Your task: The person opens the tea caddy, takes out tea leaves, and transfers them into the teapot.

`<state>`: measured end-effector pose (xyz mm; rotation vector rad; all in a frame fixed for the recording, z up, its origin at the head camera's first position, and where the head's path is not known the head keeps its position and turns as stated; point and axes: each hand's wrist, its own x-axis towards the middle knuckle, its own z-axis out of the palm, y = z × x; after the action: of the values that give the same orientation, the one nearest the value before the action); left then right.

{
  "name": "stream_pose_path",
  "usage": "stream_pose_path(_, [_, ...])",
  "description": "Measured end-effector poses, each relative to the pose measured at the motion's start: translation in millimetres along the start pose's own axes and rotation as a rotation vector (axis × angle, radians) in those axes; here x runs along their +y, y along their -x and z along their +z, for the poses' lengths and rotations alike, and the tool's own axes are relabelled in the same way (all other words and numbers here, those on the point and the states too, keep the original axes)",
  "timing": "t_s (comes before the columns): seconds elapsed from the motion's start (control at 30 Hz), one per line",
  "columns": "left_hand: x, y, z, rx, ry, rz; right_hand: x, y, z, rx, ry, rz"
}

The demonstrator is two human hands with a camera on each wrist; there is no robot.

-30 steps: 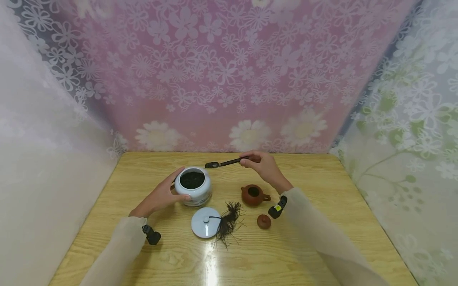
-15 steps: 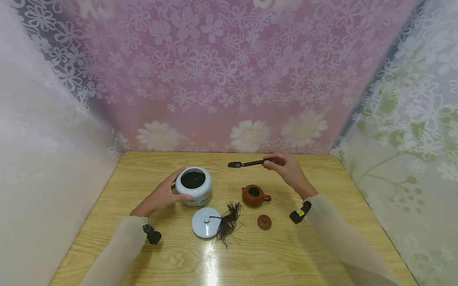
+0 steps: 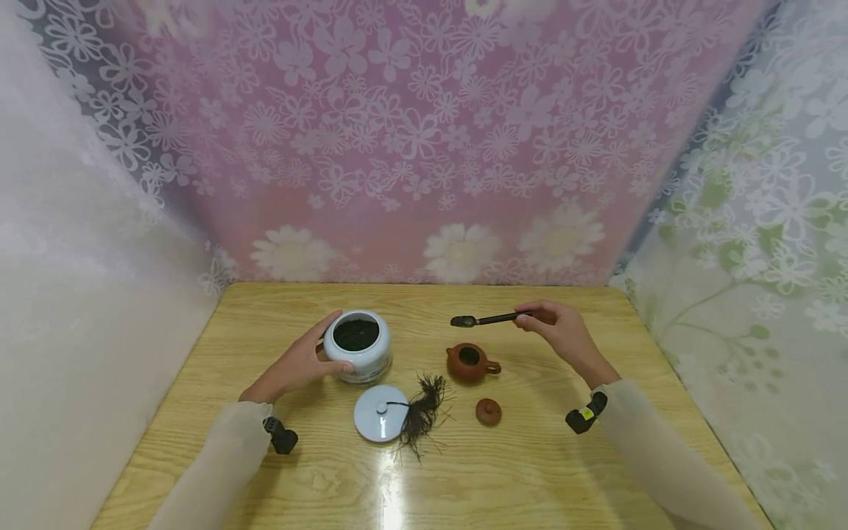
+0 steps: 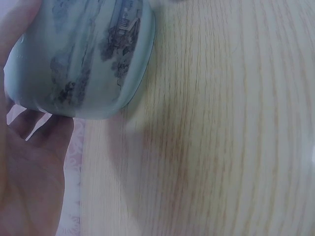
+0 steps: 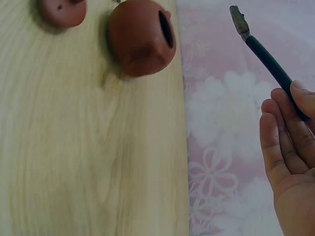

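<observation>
My left hand (image 3: pixel 298 368) grips the side of a white porcelain jar (image 3: pixel 371 364), thumb in front and fingers behind. Dark loose tea leaves (image 3: pixel 356 333) fill its wide mouth. In the left wrist view the jar (image 4: pixel 93 59) shows a painted landscape. My right hand (image 3: pixel 562 335) pinches the dark handle of a small tea scoop (image 3: pixel 497 319) between thumb and fingers. Dark tea shows on the scoop's bowl, held level above and behind a brown clay teapot (image 3: pixel 466 366). The teapot stands uncovered, dark inside, handle to the right.
The teapot's small round lid (image 3: pixel 489 412) lies in front of it. A white jar lid (image 3: pixel 371 423) with a knob lies before the jar, a dark tassel (image 3: pixel 424 418) beside it. Patterned curtains (image 3: pixel 424 147) enclose the wooden table (image 3: pixel 318 478).
My right hand has carried the scoop rightward from beside the jar's rim to behind the teapot, dipping slightly closer in the last half second. My left hand and the jar stay put.
</observation>
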<state>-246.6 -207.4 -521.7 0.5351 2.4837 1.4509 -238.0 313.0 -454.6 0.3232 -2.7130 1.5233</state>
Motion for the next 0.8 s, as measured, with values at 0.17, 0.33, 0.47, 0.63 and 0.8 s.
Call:
stream_pose_path(0.17, [0.9,-0.1,-0.2,0.002,0.003,0.005,7.0,8.6,-6.8,-0.002,0.038,0.01])
stream_pose_path(0.33, [0.6,-0.5,0.2,0.001,0.007,0.007,11.6,16.7,-11.1,-0.025,0.064,0.013])
stream_pose_path(0.47, [1.6,0.2,0.1,0.001,0.018,0.008,12.4,21.2,-12.9,-0.041,0.104,0.028])
stream_pose_path(0.63, [2.1,0.5,0.3,0.003,0.019,0.007,15.3,22.5,-12.9,-0.058,0.157,0.024])
stream_pose_path(0.8, [1.3,0.4,0.6,0.004,0.013,0.008,15.2,21.7,-12.0,-0.059,0.238,-0.017])
